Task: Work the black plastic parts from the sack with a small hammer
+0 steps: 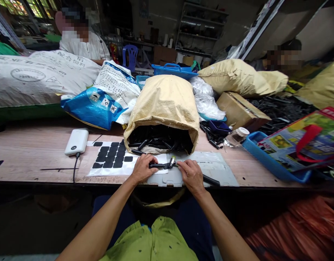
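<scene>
Pinched in the fingers of my left hand (144, 167) is a slim black tube-like part (157, 165), lying level just above the work surface. My right hand (192, 174) is closed around a small hammer. The hammer's metal head (171, 162) shows at the black part's right end, and its black handle (211, 180) sticks out to the right below the hand. Whether head and part touch, I cannot tell. Under both hands lies a grey board (223, 170). Just behind them, an open tan sack (167, 101) lies with its mouth facing me, full of similar black parts (161, 139).
Left of my hands is a white sheet (93, 172) with rows of black squares. Farther left are a white power bank (77, 141) and its cable. Bags line the back. To the right stand a clear jar (236, 137), a cardboard box (241, 110) and a blue basket (275, 168). Two people sit beyond.
</scene>
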Action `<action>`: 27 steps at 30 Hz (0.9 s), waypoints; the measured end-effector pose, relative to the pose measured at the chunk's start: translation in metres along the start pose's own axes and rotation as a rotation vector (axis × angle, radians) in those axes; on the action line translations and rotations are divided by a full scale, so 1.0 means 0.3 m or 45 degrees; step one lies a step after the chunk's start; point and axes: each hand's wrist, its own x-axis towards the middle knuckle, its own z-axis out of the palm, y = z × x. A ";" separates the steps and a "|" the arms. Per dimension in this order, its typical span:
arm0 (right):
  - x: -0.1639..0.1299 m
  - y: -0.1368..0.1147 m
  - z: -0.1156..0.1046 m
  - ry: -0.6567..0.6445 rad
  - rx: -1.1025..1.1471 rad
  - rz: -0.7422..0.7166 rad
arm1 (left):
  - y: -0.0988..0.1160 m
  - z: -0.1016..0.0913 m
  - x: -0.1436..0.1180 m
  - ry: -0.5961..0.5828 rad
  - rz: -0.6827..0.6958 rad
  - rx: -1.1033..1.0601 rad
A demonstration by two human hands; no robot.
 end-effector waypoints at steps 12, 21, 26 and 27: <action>0.005 -0.004 0.020 -0.018 -0.076 0.028 | 0.062 -0.023 -0.062 0.023 0.158 -0.067; 0.006 -0.009 0.018 -0.025 -0.091 0.035 | 0.026 0.187 -0.401 -0.480 -0.189 -0.022; 0.006 -0.015 0.011 -0.018 -0.103 0.039 | -0.114 0.263 -0.375 -0.491 -0.575 0.242; 0.006 -0.016 0.010 -0.015 -0.106 0.038 | -0.126 0.267 -0.367 -0.495 -0.578 0.226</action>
